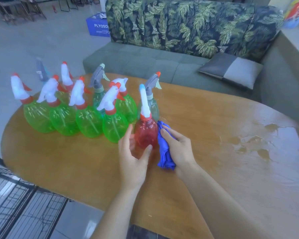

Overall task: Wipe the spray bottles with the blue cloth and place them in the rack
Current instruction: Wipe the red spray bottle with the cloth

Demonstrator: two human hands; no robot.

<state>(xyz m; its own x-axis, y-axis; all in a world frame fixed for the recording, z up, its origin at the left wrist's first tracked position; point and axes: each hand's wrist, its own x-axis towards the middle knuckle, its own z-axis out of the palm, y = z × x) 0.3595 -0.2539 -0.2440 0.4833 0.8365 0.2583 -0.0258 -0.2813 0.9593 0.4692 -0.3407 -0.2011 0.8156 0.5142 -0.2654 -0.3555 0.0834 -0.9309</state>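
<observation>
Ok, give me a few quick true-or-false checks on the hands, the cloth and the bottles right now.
1. The right hand holds the blue cloth against the red bottle. True.
2. The left hand grips a green bottle. False: it cups the red bottle.
3. The red bottle lies on its side. False: it stands upright on the table.
4. Green bottles stand to the red bottle's left. True.

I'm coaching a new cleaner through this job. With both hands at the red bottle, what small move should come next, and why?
Probably rub the blue cloth around the red bottle while the left hand steadies it. The right hand already presses the bunched cloth against the bottle's side, the left hand cups the other side, and the bottle stands on the table, not in the rack.
</observation>
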